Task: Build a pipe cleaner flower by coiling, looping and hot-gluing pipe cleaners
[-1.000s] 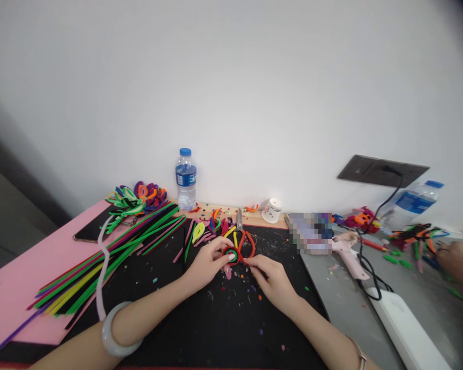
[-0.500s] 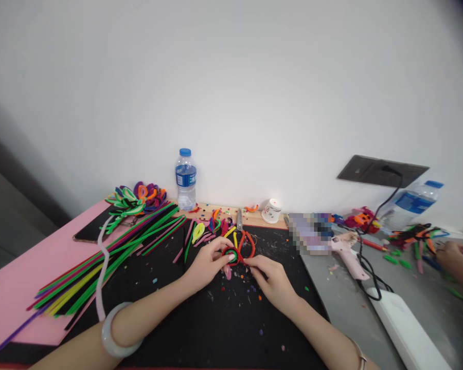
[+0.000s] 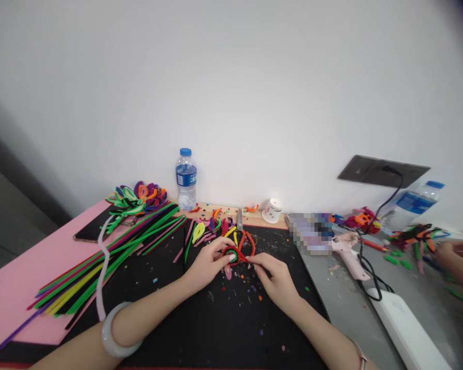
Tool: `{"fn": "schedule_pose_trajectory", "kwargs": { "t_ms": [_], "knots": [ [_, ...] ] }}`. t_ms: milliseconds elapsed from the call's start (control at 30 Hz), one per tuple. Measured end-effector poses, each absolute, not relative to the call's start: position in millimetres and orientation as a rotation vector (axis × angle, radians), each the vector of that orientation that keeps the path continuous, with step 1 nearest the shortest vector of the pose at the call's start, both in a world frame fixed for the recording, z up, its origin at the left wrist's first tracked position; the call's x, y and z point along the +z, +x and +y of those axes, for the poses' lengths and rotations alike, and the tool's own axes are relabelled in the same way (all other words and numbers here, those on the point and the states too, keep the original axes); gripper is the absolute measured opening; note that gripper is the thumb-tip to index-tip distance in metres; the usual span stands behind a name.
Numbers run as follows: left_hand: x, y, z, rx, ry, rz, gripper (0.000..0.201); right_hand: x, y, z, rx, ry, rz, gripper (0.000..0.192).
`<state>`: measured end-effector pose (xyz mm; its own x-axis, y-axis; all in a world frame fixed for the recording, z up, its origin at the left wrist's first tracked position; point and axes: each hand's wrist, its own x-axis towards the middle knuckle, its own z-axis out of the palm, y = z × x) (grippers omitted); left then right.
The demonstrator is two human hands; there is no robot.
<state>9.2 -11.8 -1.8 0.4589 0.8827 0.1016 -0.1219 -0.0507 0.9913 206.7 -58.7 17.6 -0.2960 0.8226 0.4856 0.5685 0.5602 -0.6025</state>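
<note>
My left hand (image 3: 204, 264) is closed, its thumb and fingers pinching a small round coil of pipe cleaner (image 3: 230, 251), green inside and red around it. My right hand (image 3: 274, 277) pinches the end of the red pipe cleaner (image 3: 244, 258) just right of the coil. Behind the fingers an orange-red pipe cleaner loop (image 3: 250, 242) shows. A pink piece (image 3: 228, 272) hangs below the left fingertips; whether it is joined to the coil I cannot tell. Scissors (image 3: 239, 220) lie behind the hands, beside several short bent pipe cleaners (image 3: 198, 233).
Long pipe cleaners (image 3: 111, 262) lie at left, near a phone (image 3: 90, 229) and a water bottle (image 3: 185, 181). A paper cup (image 3: 272, 210) stands behind. To the right are a glue gun (image 3: 350, 256), its cord, a white power strip (image 3: 407, 329) and another person's hand (image 3: 457, 259).
My right hand has shifted slightly right, drawing the red strand a little farther from the coil. My left hand stays put. The other person's hand at right has moved a little.
</note>
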Motion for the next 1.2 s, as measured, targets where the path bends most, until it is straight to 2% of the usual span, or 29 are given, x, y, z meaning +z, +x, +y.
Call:
{"fn": "schedule_pose_trajectory", "kwargs": {
  "t_ms": [1200],
  "knots": [
    [-3.2,8.1,-12.5,0.884,1.403,0.693,0.018,18.9,208.0,-57.9,0.45,-1.169,-1.955,0.025]
  ]
}}
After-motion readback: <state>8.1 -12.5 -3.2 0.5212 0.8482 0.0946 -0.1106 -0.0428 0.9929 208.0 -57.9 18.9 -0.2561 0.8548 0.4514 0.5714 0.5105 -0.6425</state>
